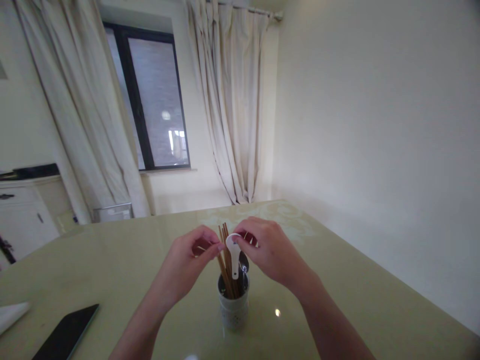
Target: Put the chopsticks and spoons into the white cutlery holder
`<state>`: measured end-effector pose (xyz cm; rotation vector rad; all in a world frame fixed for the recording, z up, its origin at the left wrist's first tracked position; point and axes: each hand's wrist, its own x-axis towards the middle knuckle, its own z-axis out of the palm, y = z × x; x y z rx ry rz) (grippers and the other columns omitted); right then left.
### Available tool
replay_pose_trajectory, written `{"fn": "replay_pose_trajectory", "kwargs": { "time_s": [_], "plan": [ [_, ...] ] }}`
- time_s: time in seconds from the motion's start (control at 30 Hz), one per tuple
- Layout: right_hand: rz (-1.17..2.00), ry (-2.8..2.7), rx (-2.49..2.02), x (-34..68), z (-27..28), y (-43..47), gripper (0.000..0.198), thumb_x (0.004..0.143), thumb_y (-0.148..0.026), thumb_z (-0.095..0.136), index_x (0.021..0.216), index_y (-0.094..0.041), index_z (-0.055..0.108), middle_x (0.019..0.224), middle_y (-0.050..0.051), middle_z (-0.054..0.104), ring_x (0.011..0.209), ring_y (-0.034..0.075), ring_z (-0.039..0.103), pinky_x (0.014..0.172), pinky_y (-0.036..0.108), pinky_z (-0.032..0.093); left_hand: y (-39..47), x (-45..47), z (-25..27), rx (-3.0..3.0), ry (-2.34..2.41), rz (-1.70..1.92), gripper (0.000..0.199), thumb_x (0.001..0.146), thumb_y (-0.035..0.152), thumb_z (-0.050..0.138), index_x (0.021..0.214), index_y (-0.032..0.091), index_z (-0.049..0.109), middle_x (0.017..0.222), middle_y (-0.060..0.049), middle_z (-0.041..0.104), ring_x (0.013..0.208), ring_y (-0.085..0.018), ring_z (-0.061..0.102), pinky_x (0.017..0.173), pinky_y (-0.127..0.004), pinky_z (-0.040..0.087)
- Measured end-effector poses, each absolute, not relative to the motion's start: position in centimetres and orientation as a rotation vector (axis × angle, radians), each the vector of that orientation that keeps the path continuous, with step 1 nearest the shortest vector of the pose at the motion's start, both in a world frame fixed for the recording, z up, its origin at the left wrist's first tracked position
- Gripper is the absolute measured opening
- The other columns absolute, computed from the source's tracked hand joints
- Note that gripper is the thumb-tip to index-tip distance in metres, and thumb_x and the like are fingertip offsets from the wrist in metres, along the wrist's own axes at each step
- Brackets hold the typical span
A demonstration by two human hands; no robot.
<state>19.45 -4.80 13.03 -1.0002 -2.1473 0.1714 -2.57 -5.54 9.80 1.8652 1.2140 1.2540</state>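
A light, patterned cup (233,312) stands upright on the table with several brown chopsticks (225,270) leaning in it. My right hand (272,252) is closed on a white spoon (234,257), pinching it by the bowl at the top. The spoon's handle, with a small hole at its end, points down over the cup's mouth. On the other side, my left hand (183,262) pinches a chopstick near its upper end between thumb and fingers. A shiny metal spoon (243,262) rests in the cup behind the white one, partly hidden.
The pale green glossy table (123,265) reaches to the white wall on the right. A dark tablet-like slab (67,332) and a white object (13,316) lie at the front left. Beyond the far edge are a clear chair back (113,212), curtains (236,100) and a window.
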Motion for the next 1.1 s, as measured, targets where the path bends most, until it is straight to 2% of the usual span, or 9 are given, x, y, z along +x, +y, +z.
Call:
{"fn": "replay_pose_trajectory", "kwargs": {
  "time_s": [0.23, 0.53, 0.7, 0.77, 0.8, 0.9, 1.0, 1.07, 1.1],
  "plan": [
    [0.113, -2.362, -1.341, 18.5, 11.6, -3.8, 0.009, 0.097, -0.020, 0.067, 0.095, -0.023, 0.075, 0.086, 0.002, 0.077, 0.079, 0.018, 0.068, 0.068, 0.026, 0.036, -5.3, -4.9, 10.0, 1.996, 1.398, 1.207, 0.032, 0.092, 0.050, 0.064, 0.086, 0.023, 0.080, 0.071, -0.001, 0.075, 0.068, -0.017, 0.069, 0.064, -0.025, 0.053],
    [0.082, -2.512, -1.470, 17.5, 11.4, -4.2, 0.012, 0.093, -0.020, 0.068, 0.087, -0.021, 0.078, 0.090, 0.007, 0.080, 0.084, 0.022, 0.073, 0.065, 0.028, 0.038, -6.8, -4.1, 10.8, 1.976, 1.424, 1.335, 0.037, 0.093, 0.057, 0.064, 0.086, 0.022, 0.073, 0.076, -0.001, 0.074, 0.069, -0.017, 0.068, 0.063, -0.025, 0.054],
    [0.058, -2.226, -1.338, 19.9, 12.7, -5.4, 0.015, 0.098, -0.020, 0.063, 0.088, -0.021, 0.075, 0.092, 0.004, 0.077, 0.086, 0.018, 0.070, 0.074, 0.027, 0.042, -7.4, -2.8, 6.2, 1.765, 1.475, 1.511, 0.046, 0.094, 0.068, 0.056, 0.089, 0.023, 0.063, 0.074, 0.001, 0.063, 0.068, -0.016, 0.060, 0.061, -0.027, 0.051],
    [0.133, -2.048, -1.206, 20.9, 11.5, -5.9, 0.015, 0.099, -0.024, 0.062, 0.087, -0.021, 0.070, 0.089, 0.002, 0.074, 0.080, 0.016, 0.066, 0.074, 0.027, 0.043, -7.6, -1.9, 2.5, 1.647, 1.556, 1.553, 0.049, 0.095, 0.071, 0.051, 0.095, 0.023, 0.060, 0.083, -0.002, 0.064, 0.078, -0.020, 0.064, 0.068, -0.030, 0.055],
    [0.198, -1.954, -1.148, 21.2, 10.3, -6.0, 0.018, 0.101, -0.031, 0.061, 0.088, -0.020, 0.068, 0.087, 0.002, 0.072, 0.076, 0.016, 0.064, 0.073, 0.027, 0.044, -7.7, -1.5, 0.5, 1.603, 1.612, 1.541, 0.051, 0.094, 0.072, 0.051, 0.107, 0.022, 0.059, 0.095, -0.005, 0.067, 0.088, -0.022, 0.066, 0.073, -0.032, 0.056],
    [0.432, -1.631, -1.088, 21.1, 4.5, -6.1, 0.034, 0.104, -0.050, 0.052, 0.102, -0.020, 0.065, 0.089, 0.005, 0.071, 0.077, 0.019, 0.064, 0.073, 0.029, 0.050, -7.9, -0.2, -5.0, 1.646, 1.677, 1.445, 0.082, 0.087, 0.073, 0.055, 0.145, 0.016, 0.040, 0.137, -0.019, 0.061, 0.116, -0.031, 0.064, 0.094, -0.044, 0.058],
    [0.682, -1.523, -1.090, 19.3, -1.4, -6.1, 0.064, 0.089, -0.053, 0.071, 0.139, -0.018, 0.053, 0.124, 0.015, 0.070, 0.104, 0.028, 0.069, 0.083, 0.037, 0.056, -7.9, 0.6, -8.1, 1.780, 1.641, 1.220, 0.095, 0.084, 0.067, 0.061, 0.156, 0.015, 0.030, 0.150, -0.021, 0.055, 0.136, -0.036, 0.057, 0.113, -0.047, 0.051],
    [0.824, -1.520, -1.065, 17.7, -3.8, -6.2, 0.085, 0.074, -0.047, 0.087, 0.145, -0.020, 0.049, 0.135, 0.016, 0.067, 0.116, 0.032, 0.068, 0.094, 0.041, 0.056, -7.8, 0.9, -8.7, 1.876, 1.565, 1.128, 0.083, 0.086, 0.060, 0.061, 0.154, 0.020, 0.038, 0.152, -0.018, 0.057, 0.144, -0.035, 0.052, 0.120, -0.044, 0.045],
    [0.843, -1.539, -1.047, 17.0, -4.4, -6.3, 0.086, 0.067, -0.041, 0.092, 0.142, -0.022, 0.052, 0.132, 0.014, 0.069, 0.116, 0.033, 0.068, 0.097, 0.042, 0.056, -7.7, 1.0, -8.7, 1.908, 1.527, 1.104, 0.074, 0.087, 0.056, 0.059, 0.152, 0.023, 0.043, 0.152, -0.016, 0.058, 0.145, -0.034, 0.051, 0.122, -0.043, 0.044]
  ]
}}
